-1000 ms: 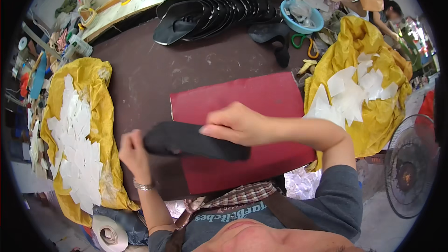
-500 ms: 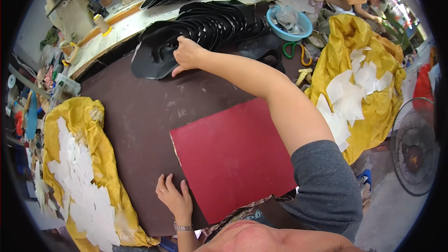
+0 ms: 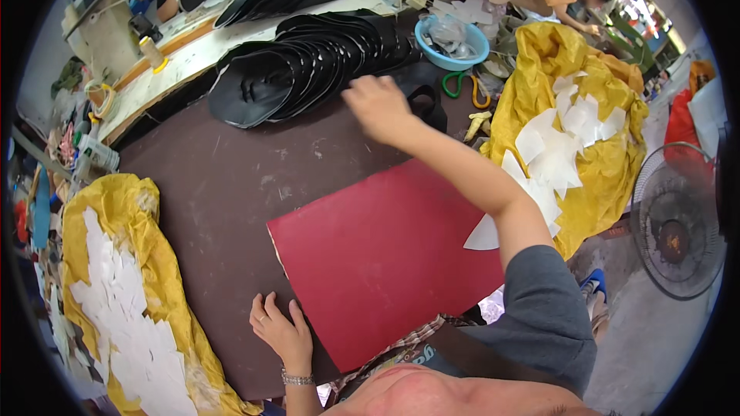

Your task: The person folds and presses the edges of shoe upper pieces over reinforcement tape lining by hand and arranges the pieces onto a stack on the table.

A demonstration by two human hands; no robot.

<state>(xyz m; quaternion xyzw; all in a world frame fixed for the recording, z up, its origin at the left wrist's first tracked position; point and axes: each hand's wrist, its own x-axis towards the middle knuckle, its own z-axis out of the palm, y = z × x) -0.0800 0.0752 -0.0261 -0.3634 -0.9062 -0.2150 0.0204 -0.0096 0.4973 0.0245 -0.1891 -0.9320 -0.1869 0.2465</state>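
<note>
My left hand (image 3: pixel 282 330) rests on the dark brown table with its fingers apart, beside the left edge of a red square sheet (image 3: pixel 378 262). Nothing is in it. My right hand (image 3: pixel 378 109) is over the far part of the table, slightly blurred, with its fingers loosely bent and nothing visible in them. It is just right of and nearer than a fanned row of black curved pieces (image 3: pixel 250 92) with pale edges, apart from the front piece. My right forearm passes over the far right corner of the red sheet.
Yellow sacks bearing white scraps flank the table, one at left (image 3: pixel 173 262) and one at right (image 3: pixel 532 54). At the back are a light blue basin (image 3: pixel 482 50), green-and-orange-handled scissors (image 3: pixel 479 92) and a pale workbench (image 3: pixel 185 58). A fan (image 3: pixel 674 219) stands at right; other people work behind.
My right hand has moved from the front black piece rightward and nearer, its elbow drawing back. My left hand stays by the red sheet. The whole view has shifted slightly.
</note>
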